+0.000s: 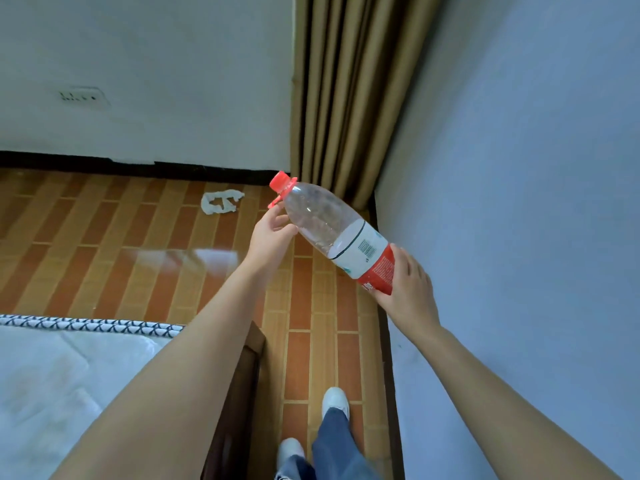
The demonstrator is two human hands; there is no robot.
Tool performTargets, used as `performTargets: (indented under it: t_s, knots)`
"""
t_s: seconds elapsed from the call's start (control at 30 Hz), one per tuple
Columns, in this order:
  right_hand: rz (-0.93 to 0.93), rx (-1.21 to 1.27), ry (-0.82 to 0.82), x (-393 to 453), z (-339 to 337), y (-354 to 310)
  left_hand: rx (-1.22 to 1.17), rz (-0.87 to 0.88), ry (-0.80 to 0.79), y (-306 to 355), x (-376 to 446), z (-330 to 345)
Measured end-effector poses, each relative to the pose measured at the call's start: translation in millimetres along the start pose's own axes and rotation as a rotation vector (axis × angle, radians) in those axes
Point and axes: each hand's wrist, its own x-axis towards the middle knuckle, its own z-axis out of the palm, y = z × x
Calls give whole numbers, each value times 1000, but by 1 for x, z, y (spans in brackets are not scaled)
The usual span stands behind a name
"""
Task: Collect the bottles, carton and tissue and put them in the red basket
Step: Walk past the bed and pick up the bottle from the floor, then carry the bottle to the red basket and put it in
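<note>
Right hand: fingers and thumb curled round the base end of the clear plastic bottle, over the red part of its label. Firm grip; the bottle is held in the air, tilted, base low at the right and neck high at the left.

Left hand: at the bottle's shoulder, just below the neck. Fingers bent against the clear wall, touching it; whether they fully close round it I cannot tell from this angle. Red cap is on; a loose red ring tab sticks out at the neck, beside the left fingertips.

Bottle looks empty apart from droplets inside. Label white above, red below, barcode facing up.

Crumpled white tissue lies on the brick-pattern floor, beyond the left hand, near the dark skirting of the far wall.

Tan curtain hangs in the corner behind the bottle. Blue wall runs along the right. White mattress with patterned edging at lower left. White shoes and jeans visible at the bottom.
</note>
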Motion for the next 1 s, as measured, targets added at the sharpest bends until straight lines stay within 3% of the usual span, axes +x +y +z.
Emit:
performTargets:
  t_s: [0.2,0.47,0.73,1.0]
  knots:
    - [-90,-28,1,-30,-34,-38,2,44,67,39,-60,-38]
    - [-341,-14,-18,-26,-38,-93,-40,17,303,44,-115,-101]
    - [-686,-1,-128,-28,-15,-169,-154,-55,686,16,-179,-164]
    - [-1066,25,-262,-75,23,-252,-311,-132,1078,-23,-293,-207]
